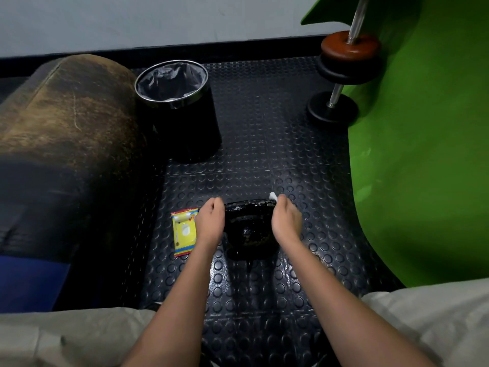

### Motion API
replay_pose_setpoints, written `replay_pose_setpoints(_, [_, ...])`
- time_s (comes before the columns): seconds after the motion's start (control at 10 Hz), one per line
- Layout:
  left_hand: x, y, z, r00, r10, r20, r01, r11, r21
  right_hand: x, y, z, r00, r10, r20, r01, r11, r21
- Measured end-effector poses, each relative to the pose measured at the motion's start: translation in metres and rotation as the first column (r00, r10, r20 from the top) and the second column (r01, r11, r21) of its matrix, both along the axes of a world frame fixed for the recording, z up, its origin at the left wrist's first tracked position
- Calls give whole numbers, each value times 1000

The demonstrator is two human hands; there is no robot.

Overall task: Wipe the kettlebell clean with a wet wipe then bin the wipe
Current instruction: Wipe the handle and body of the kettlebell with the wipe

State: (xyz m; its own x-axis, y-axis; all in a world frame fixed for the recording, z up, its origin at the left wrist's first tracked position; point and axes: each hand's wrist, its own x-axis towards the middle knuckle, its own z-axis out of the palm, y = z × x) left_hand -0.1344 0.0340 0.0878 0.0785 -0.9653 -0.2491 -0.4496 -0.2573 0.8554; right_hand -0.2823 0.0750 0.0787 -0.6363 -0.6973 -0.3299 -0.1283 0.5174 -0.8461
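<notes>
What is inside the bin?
The bin holds a grey plastic liner folded over its rim. No trash shows in the visible part; the bottom is hidden by the liner's folds.

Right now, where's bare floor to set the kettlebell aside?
Open mat between the bin and the kettlebell, and right of it toward the green wall. Crowded: wipes pack hugs the left hand; right hand holds the wipe; dumbbell far right.

Black studded rubber floor (264, 160). On it: kettlebell (248, 229) center, yellow wipe pack (184, 231) just left of it, lined bin (180, 109) behind, dumbbell (341, 83) far right.
</notes>
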Motion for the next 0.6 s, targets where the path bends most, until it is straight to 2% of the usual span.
replay_pose_setpoints(0.1, [0,-1,-1,1000,0,10,0,1000,-1,7,1,-2,961,90,-262,-117,989,-91])
replay_pose_setpoints(0.2, [0,-2,-2,1000,1,25,-1,1000,-17,16,-2,-7,832,180,-524,-281,952,-119])
replay_pose_setpoints(0.3, [0,-2,-1,999,-9,30,10,1000,-27,25,0,-9,724,212,-657,-381,916,-125])
replay_pose_setpoints(0.4, [1,-2,-2,1000,-9,10,9,1000,-18,27,6,-13,664,233,-711,-494,850,-183])
replay_pose_setpoints(0.5, [1,-1,-1,1000,-7,14,8,1000,-17,21,9,-18,674,236,-700,-526,818,-231])
replay_pose_setpoints(0.6, [0,0,0,999,-19,27,19,1000,-21,14,11,-26,766,157,-623,-404,872,-276])
